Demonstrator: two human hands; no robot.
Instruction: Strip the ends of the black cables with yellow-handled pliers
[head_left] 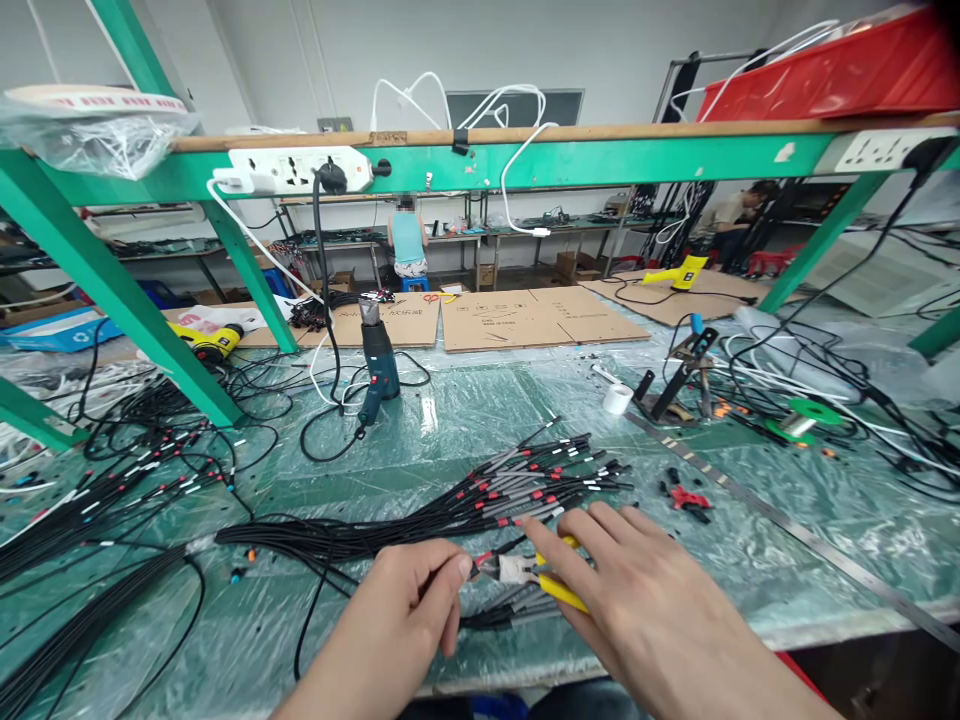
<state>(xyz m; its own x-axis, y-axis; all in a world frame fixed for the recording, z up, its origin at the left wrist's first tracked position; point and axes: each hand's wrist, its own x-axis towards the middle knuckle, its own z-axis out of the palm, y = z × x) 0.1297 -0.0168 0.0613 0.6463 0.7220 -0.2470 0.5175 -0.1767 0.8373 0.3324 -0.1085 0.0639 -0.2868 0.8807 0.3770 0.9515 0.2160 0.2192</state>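
Left hand pinches cable, right hand closed round pliers, near table's front edge; jaw contact hard to tell. Table's green under plastic film, heat gun toward back edge. White wall, person seated far off.

A cable is pinched near its red-marked end by the left hand. Yellow-handled pliers are gripped in the right hand, their nose held at that end; whether it is bitten cannot be told. Beyond the hands, a bundle of black cables is spread across the desk, its tips marked in grey, red and white. Farther back, a heat gun is stood upright, with cardboard laid behind. At the right, a white roll, a metal ruler and a green spool are seen. Power strips are fixed to the green rail above.
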